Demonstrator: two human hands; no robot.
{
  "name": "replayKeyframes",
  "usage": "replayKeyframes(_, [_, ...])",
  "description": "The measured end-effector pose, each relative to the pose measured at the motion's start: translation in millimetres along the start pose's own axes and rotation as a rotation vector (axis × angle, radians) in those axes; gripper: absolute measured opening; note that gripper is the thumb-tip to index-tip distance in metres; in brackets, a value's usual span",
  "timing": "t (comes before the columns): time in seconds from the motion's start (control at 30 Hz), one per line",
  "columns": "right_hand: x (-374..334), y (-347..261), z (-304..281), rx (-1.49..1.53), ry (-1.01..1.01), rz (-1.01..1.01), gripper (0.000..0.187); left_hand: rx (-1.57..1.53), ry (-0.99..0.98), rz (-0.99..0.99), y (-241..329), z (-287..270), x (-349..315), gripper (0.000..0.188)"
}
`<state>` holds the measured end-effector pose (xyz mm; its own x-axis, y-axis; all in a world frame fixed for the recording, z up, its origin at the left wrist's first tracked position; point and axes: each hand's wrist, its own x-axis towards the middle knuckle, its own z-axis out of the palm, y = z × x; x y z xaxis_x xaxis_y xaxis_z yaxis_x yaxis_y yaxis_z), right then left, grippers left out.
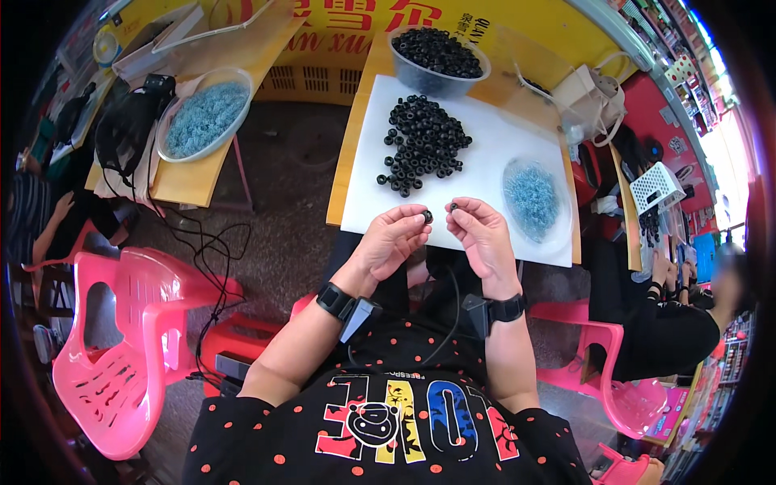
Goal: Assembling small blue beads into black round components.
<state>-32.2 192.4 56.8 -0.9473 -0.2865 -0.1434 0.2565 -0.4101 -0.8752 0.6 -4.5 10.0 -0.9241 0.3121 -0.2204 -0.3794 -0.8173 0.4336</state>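
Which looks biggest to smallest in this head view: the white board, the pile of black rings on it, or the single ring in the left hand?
1. White board
2. Pile of black rings
3. Single ring pinched in the left hand

The floor (283, 202) was grey and rough, like concrete. A pink plastic chair (121, 339) stood at eight o'clock, and another pink chair (614, 388) at four o'clock. A yellow wooden table (194, 178) was at ten o'clock. Strong daylight came from two o'clock, near a red wall (663, 121).
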Motion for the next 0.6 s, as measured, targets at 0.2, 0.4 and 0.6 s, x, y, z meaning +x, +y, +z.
replayKeyframes(0.2, [-13, -1, 11, -0.016, -0.039, -0.006, 0.022, 0.031, -0.006, 0.015, -1, 3, -3, 0.02])
replayKeyframes(0.4, [-16, 4, 19, -0.254, -0.003, -0.093, 0.023, 0.03, -0.024, 0.015, 0, 4, -3, 0.023])
replayKeyframes(0.6, [-18, 2, 28, -0.464, 0.012, -0.149, 0.02, 0.017, -0.02, 0.044, 1, 3, -2, 0.021])
